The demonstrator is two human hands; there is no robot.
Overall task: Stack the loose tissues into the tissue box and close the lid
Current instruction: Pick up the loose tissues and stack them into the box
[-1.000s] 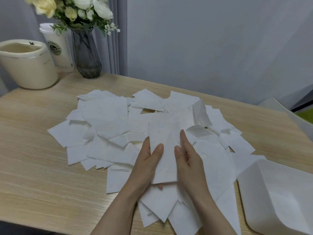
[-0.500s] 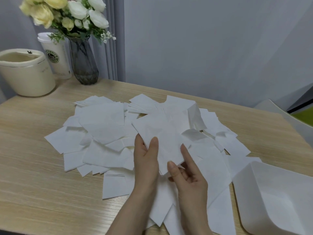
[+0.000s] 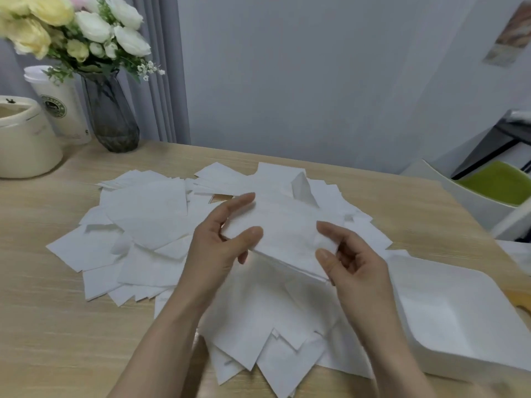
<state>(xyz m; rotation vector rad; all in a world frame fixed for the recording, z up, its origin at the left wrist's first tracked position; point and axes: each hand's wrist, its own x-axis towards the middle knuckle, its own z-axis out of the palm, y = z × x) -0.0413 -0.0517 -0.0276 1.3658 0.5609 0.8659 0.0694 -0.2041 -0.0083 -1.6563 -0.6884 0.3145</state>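
**Gathering a first handful — box not yet loaded**

From my seat I read this as the collecting step. The left hand [image 3: 221,242] and the right hand [image 3: 349,261] are apart, one at each end of a small bundle of tissues [image 3: 283,231] lifted clear of the heap, roughly at the centre of the view. The left grips its end with the thumb on top and the fingers curled around the far edge; the right pinches the other end between thumb and fingers. The bundle looks like several sheets, with layered edges showing along its near side.

Under and around it, the loose tissues [image 3: 149,222] lie scattered across the table [image 3: 43,311], fanning out from about 9 o'clock round to 6 o'clock. The tissue box [image 3: 448,314] sits open at 4 o'clock, just beside the heap, with some sheets touching its near wall; I see nothing stacked inside it (the interior is white on white, so I would not swear to it). I cannot pick out the lid with any certainty.

At 10 to 11 o'clock stand a vase of flowers [image 3: 110,110], a paper cup [image 3: 59,104] and a cream container [image 3: 24,142] — well apart from the work.

My judgement: the task is barely begun. The next move calls for squaring the bundle's edges between both hands, then carrying it toward 4 o'clock and laying it flat in the box, keeping the thin sheets from sliding apart.
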